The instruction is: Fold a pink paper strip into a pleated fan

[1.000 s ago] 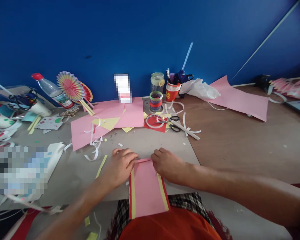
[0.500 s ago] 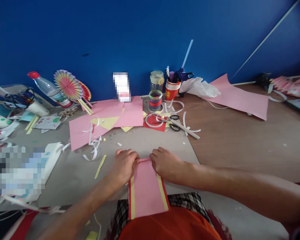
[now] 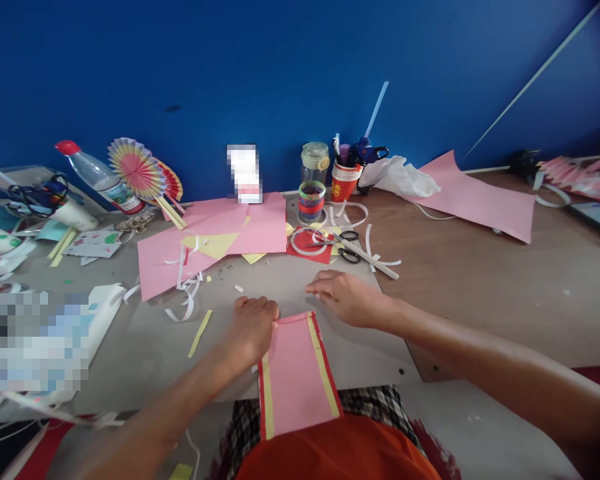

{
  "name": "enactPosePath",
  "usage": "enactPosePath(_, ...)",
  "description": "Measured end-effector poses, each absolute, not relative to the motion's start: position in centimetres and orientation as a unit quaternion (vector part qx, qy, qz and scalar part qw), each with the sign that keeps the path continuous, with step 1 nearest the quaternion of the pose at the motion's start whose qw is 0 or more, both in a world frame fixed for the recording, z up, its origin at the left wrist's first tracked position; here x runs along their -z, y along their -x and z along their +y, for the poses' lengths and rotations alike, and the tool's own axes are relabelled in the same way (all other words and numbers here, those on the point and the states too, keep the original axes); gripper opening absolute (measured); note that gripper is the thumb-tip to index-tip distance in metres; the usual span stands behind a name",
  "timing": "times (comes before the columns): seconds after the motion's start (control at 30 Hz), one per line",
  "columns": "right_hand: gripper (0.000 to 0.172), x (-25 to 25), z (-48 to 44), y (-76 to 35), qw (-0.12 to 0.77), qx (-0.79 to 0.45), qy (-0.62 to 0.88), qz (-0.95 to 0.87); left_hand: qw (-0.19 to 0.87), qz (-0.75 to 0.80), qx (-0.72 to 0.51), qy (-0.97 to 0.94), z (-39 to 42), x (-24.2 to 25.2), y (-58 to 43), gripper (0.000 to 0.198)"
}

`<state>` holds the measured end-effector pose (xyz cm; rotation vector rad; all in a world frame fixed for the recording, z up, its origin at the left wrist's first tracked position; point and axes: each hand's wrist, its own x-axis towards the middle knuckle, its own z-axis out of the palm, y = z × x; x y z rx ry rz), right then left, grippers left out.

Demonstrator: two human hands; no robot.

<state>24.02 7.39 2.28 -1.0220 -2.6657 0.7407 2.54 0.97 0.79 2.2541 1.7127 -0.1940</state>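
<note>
A pink paper sheet with yellow strips and a red border along its long sides lies on the grey mat, its near end hanging over my lap. My left hand is curled on its upper left corner, pinching the edge. My right hand has lifted off the sheet and hovers flat over the mat just beyond the upper right corner, fingers stretched out and holding nothing.
Pink sheets, yellow scraps and white paper strips lie farther back. Scissors, a white stick, a tape ring, a jar and a red cup of tools stand near the blue wall. A bottle and paper fans sit left.
My right hand let go of the sheet's upper right corner and moved up and to the right, opening flat. The left hand stayed on the left corner.
</note>
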Motion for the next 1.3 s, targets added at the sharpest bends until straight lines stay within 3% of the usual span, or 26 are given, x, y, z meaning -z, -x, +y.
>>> enactPosePath(0.23,0.017,-1.9,6.1,-21.2,-0.043,-0.232,0.369,-0.899,0.169,0.602,0.042,-0.779,0.9,-1.3,-2.6,0.017)
enactPosePath(0.5,0.014,-0.9,5.3,-20.9,-0.045,-0.194,0.365,-0.909,0.184,0.583,0.032,-0.791,0.1,-2.6,-3.0,0.016)
enactPosePath(0.8,0.011,-3.3,6.2,-21.0,-0.017,-0.199,0.380,-0.903,0.199,0.597,-0.003,-0.777,1.6,-4.1,-2.0,0.017)
enactPosePath(0.93,0.020,-6.0,8.1,-20.2,0.030,-0.133,0.384,-0.913,0.105,0.598,-0.016,-0.795,3.7,-6.7,-1.9,0.019)
enactPosePath(1.13,0.030,-11.5,8.6,-20.6,0.222,0.118,0.346,-0.904,-0.233,0.579,-0.143,-0.768,3.0,-11.3,-2.0,0.028)
enactPosePath(1.2,0.031,-11.1,7.4,-21.1,0.246,0.146,0.331,-0.899,-0.263,0.560,-0.157,-0.770,1.5,-10.8,-2.1,0.025)
enactPosePath(1.3,0.028,-7.6,5.1,-21.8,0.218,0.131,0.298,-0.920,-0.203,0.539,-0.120,-0.809,-0.8,-7.6,-2.3,0.023)
